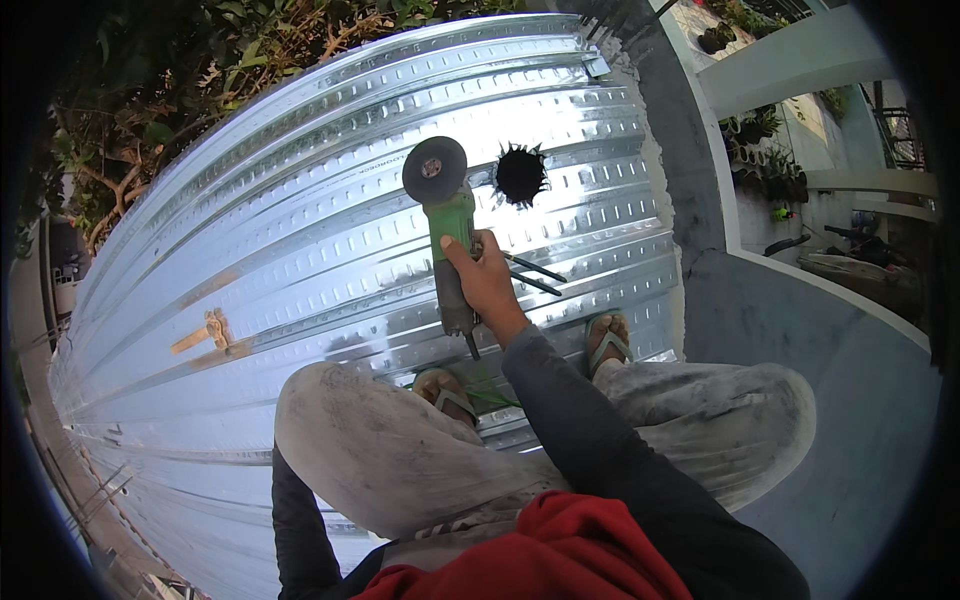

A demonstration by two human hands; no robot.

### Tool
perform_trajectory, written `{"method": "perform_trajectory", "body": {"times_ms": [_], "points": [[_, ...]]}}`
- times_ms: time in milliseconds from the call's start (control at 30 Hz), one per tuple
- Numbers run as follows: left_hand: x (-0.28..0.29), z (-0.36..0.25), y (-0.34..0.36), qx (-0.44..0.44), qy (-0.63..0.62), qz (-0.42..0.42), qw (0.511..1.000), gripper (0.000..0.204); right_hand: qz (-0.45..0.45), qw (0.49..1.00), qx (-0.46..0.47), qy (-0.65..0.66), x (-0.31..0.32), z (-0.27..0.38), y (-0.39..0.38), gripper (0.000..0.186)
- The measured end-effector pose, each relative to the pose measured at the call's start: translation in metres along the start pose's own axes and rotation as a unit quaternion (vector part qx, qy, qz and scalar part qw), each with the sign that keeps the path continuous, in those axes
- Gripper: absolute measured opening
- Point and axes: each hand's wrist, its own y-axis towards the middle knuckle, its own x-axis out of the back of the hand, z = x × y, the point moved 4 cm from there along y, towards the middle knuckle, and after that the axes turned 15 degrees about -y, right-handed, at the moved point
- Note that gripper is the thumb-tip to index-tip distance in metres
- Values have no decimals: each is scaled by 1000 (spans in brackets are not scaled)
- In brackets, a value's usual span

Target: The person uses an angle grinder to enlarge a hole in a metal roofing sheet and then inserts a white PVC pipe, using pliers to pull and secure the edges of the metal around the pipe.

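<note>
My right hand (487, 285) is wrapped round the body of a green and grey angle grinder (452, 222). Its dark cutting disc (436, 170) points away from me, over a shiny ribbed metal sheet (330, 220). Just right of the disc, apart from it, is a round dark hole (521, 176) in the sheet, with jagged, bent edges. Two thin dark bars (537, 274) stick out to the right beside my hand; what they belong to is hidden. Of my left arm only the sleeve (302, 525) shows; the hand is hidden behind my knee.
My sandalled feet (607, 345) are on the sheet, with green cord (490, 392) between them. A hammer-like tool (207, 332) lies left. A grey wall (780, 330) borders the right, with potted plants (765, 160) beyond. Leafy branches (120, 150) hang along the far left edge.
</note>
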Motion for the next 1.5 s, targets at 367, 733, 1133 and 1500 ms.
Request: {"method": "perform_trajectory", "body": {"times_ms": [367,733,1133,1500], "points": [[-216,-295,-93,-173,20,505,845,45,-28,928,-199,313,122,35,-22,34],[-229,-248,-70,-19,-191,487,852,47,-18,916,-259,305,83,12,11,29],[-239,-206,-82,246,-308,377,838,31,-120,948,-231,184,80,-15,33,34],[-285,-236,-58,336,-325,555,688,62,-64,948,-266,162,71,11,43,24]]}}
